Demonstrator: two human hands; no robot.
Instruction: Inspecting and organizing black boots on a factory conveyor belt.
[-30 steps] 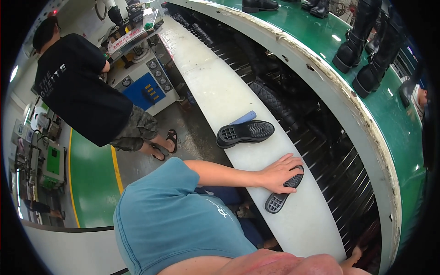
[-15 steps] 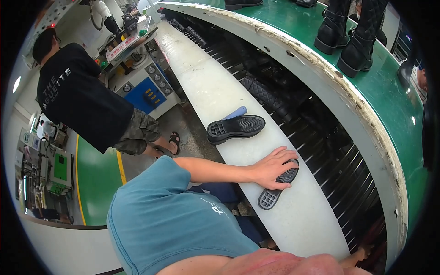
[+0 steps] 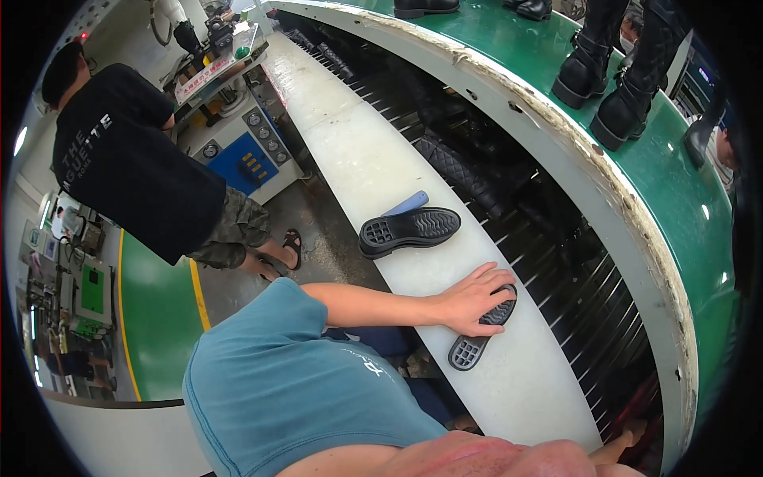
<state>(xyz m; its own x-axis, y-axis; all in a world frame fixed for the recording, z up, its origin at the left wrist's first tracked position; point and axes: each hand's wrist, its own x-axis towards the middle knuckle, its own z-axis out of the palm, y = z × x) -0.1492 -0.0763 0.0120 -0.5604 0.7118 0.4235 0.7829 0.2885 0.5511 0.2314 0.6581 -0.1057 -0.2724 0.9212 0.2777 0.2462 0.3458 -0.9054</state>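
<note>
My left hand (image 3: 474, 304) is laid across a black shoe sole (image 3: 467, 350) on the long white bench top, fingers over its far edge and thumb on the near side. The sole's tread faces up, and the hand covers its middle. Farther along the bench lies a second black sole (image 3: 411, 230), tread up, with a blue handle-like piece (image 3: 409, 203) sticking out behind it. At the lower right, part of my right hand (image 3: 631, 436) shows over the dark channel beside the bench; its fingers are too hidden to read.
A white bench top (image 3: 342, 151) runs away from me beside a slatted channel holding black quilted boots (image 3: 461, 171). Beyond its curved, worn rim, a green surface (image 3: 509, 40) carries black boots (image 3: 624, 103). Another person (image 3: 135, 151) stands at a machine (image 3: 246, 155) on the left.
The view has shifted slightly. My left hand stays on the same sole, and the second sole lies where it was. The right hand has moved little.
</note>
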